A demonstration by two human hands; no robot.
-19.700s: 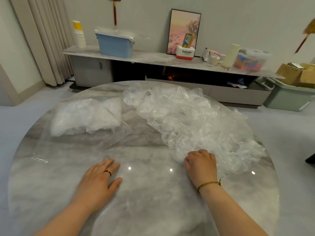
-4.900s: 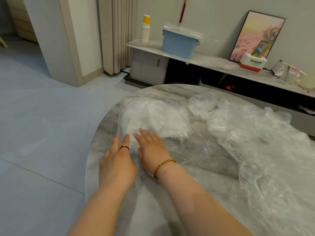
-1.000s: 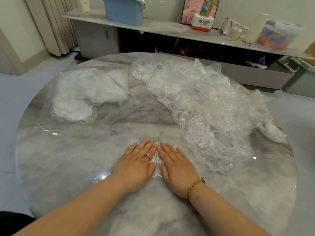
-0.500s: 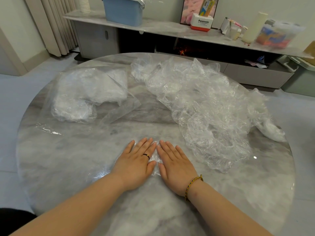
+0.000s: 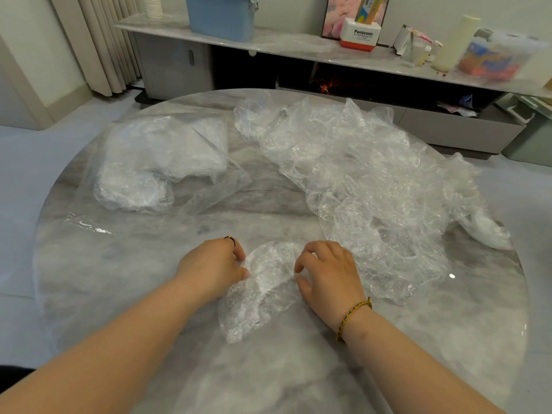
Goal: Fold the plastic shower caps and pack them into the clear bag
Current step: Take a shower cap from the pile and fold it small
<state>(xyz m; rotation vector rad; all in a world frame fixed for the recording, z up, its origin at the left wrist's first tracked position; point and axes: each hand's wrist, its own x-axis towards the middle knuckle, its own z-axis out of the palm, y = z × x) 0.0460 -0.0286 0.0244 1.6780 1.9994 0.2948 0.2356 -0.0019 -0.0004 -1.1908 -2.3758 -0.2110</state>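
At the far left, a beige curtain [image 5: 101, 43] hangs beside a low console shelf [image 5: 286, 44] that carries a blue bin [image 5: 221, 16] and, farther right, a white-and-red Panasonic box [image 5: 360, 37]. In the foreground stands a round marble table [image 5: 119, 279]. On its left rear portion lies the clear bag [image 5: 167, 162], flat on the surface, with white crumpled plastic packed inside it. Near the front centre, the left hand [image 5: 212, 264] rests on the table with its fingers curled inward; the fingertips and thumb grasp the left edge of a single shower cap [image 5: 263, 288]. A dark ring [image 5: 230, 239] sits on one finger. The shower cap lies on the table between the two hands, partly flattened and creased along a diagonal line. The right hand [image 5: 328, 273] meets the cap's right edge, fingers bent, with forefinger and thumb pinching the plastic. A braided bracelet [image 5: 352, 315] circles the right wrist. To the right and rear, the pile of shower caps [image 5: 358, 180] spreads loose and unfolded across the table, well apart from the clear bag and just beside the right hand.
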